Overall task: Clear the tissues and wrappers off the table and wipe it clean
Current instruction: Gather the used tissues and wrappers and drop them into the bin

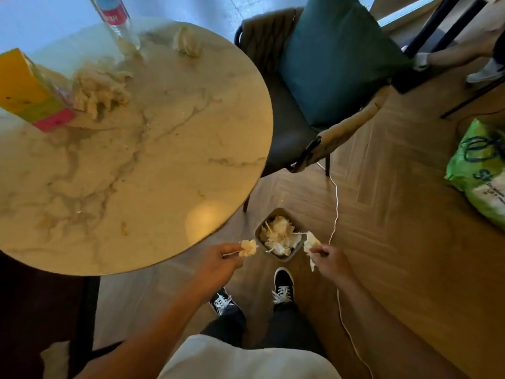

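nearest the camera, a pale shirt hem and dark trousers lead down to two dark sneakers (pixel 284 285) with white laces on the wooden floor (pixel 396 242). the left hand (pixel 218 262) reaches forward just off the table edge, fingers curled, pinching a small crumpled tissue (pixel 248 248) and what looks like a thin white stick. the right hand (pixel 329 259) is likewise curled, gripping a crumpled tissue or wrapper (pixel 310 246) that hangs partly below the fist. between and just beyond the two hands a small square bin (pixel 278 235) stands on the floor, filled with crumpled white tissues. a thin white cable (pixel 336 203) trails across the floor beside it.

the round marble table (pixel 153 165) fills the left side. farther across it lies a large heap of crumpled tissue (pixel 101 90), touching a yellow, green and pink box (pixel 30 94). beyond, a clear plastic bottle (pixel 116 19) with a red label stands near the far rim, and another tissue wad (pixel 188 41) lies to its right.

past the table stands a dark chair (pixel 284 127) with a teal cushion (pixel 336 56). a green plastic bag (pixel 481 170) sits at far right.
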Demonstrator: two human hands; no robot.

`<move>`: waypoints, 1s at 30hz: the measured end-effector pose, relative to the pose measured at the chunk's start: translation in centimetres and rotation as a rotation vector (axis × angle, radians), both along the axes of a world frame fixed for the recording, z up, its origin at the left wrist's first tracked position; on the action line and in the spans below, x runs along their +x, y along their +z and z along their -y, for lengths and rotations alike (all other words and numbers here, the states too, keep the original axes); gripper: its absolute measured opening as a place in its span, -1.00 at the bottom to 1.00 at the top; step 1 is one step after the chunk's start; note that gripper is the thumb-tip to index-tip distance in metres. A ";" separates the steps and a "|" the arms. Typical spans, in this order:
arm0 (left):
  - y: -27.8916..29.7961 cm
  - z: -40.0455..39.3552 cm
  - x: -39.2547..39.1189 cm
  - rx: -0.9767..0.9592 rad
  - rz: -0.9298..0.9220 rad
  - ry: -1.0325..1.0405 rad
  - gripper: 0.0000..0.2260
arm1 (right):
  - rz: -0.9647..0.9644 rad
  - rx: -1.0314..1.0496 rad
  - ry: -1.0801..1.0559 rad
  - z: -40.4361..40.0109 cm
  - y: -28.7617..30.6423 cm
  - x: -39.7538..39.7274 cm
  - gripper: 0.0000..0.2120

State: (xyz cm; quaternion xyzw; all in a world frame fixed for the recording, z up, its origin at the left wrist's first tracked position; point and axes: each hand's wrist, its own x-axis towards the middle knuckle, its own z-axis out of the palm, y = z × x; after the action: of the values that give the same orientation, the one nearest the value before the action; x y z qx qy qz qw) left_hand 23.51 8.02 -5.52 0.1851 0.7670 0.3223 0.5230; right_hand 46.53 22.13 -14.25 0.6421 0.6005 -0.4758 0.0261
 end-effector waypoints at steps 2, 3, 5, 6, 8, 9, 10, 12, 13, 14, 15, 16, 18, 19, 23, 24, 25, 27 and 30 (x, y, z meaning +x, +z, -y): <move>-1.6 -1.4 1.7 -0.034 0.028 0.028 -0.64 | -0.004 -0.077 0.008 -0.8 -1.4 1.1 -0.88; -2.4 -2.2 2.6 -0.054 0.034 0.030 -0.64 | -0.011 -0.114 0.000 -1.3 -2.4 1.6 -0.85; -4.3 -3.8 4.5 -0.099 0.058 0.024 -0.63 | -0.017 -0.167 -0.017 -2.3 -4.3 2.4 -0.82; -5.2 -4.6 5.4 -0.114 0.078 0.029 -0.63 | -0.018 -0.191 -0.014 -2.9 -5.3 2.7 -0.82; -7.1 -6.5 6.5 -0.138 0.100 0.042 -0.65 | -0.039 -0.243 -0.023 -4.3 -7.4 2.8 -0.80; -8.2 -7.5 6.8 -0.148 0.104 0.049 -0.66 | -0.047 -0.263 -0.030 -5.1 -8.4 2.6 -0.79; -9.6 -8.5 7.1 -0.154 0.105 0.058 -0.66 | -0.050 -0.282 -0.027 -5.8 -9.5 2.4 -0.78; -12.4 -10.5 7.6 -0.175 0.110 0.051 -0.67 | -0.065 -0.335 -0.048 -7.0 -11.7 2.1 -0.76; -13.9 -11.3 7.9 -0.193 0.109 0.036 -0.67 | -0.070 -0.359 -0.077 -7.5 -12.7 2.1 -0.77; -15.4 -12.1 8.2 -0.217 0.109 0.021 -0.65 | -0.072 -0.378 -0.102 -7.9 -13.7 2.0 -0.76; -16.7 -12.8 8.5 -0.249 0.107 0.005 -0.63 | -0.073 -0.401 -0.120 -8.1 -14.6 1.8 -0.76; -17.8 -13.4 8.7 -0.281 0.105 -0.011 -0.61 | -0.082 -0.428 -0.136 -8.3 -15.3 1.7 -0.74; -19.7 -14.3 8.9 -0.323 0.095 -0.022 -0.61 | -0.137 -0.490 -0.138 -8.5 -16.4 1.3 -0.69; -20.4 -14.8 9.0 -0.335 0.087 -0.024 -0.62 | -0.168 -0.514 -0.126 -8.6 -17.0 1.2 -0.66; -22.7 -15.7 8.7 -0.364 0.061 -0.029 -0.63 | -0.190 -0.535 -0.119 -8.9 -18.2 1.0 -0.64; -23.0 -15.8 8.7 -0.374 0.056 -0.034 -0.64 | -0.178 -0.533 -0.118 -8.8 -18.2 1.2 -0.66; -23.2 -15.9 8.5 -0.385 0.059 -0.043 -0.64 | -0.166 -0.539 -0.112 -8.6 -18.2 1.3 -0.67; -23.7 -16.2 8.5 -0.393 0.080 -0.080 -0.62 | -0.158 -0.572 -0.088 -8.3 -17.9 1.7 -0.68; -24.1 -16.8 8.7 -0.383 0.113 -0.176 -0.59 | -0.120 -0.594 -0.034 -8.0 -17.3 2.3 -0.68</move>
State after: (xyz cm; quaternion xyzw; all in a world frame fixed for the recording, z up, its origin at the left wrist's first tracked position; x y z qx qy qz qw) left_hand 32.20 24.83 -29.58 0.1298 0.7646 0.1337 0.6170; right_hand 48.84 30.12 -31.53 0.5872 0.4248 -0.6679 0.1692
